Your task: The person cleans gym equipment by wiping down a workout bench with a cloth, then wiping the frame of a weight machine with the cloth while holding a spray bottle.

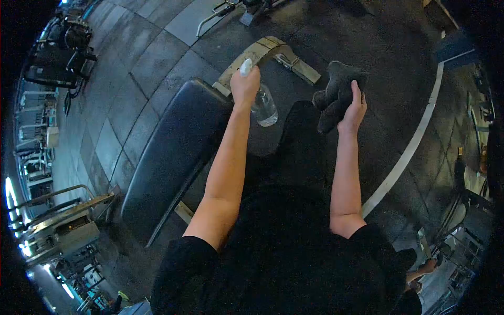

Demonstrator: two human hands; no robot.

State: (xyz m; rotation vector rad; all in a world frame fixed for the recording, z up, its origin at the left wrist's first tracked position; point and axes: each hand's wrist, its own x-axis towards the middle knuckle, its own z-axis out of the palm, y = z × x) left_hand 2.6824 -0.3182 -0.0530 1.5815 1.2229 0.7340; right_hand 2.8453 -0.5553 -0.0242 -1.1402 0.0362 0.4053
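Observation:
My left hand is wrapped round the neck of a clear spray bottle with a white spray head. Liquid shows in the lower part of the bottle, which tilts down to the right. In my right hand is a dark grey cloth, bunched up with its folds hanging to the left. The fingers press on the cloth's right side. Left of my left forearm stands a black padded bench, its near end reaching down beside my elbow.
A curved beige metal frame rises at the bench's far end. Dark rubber tiles cover the floor, crossed by a pale strip on the right. Gym machines line the left side. Another person's hand shows at lower right.

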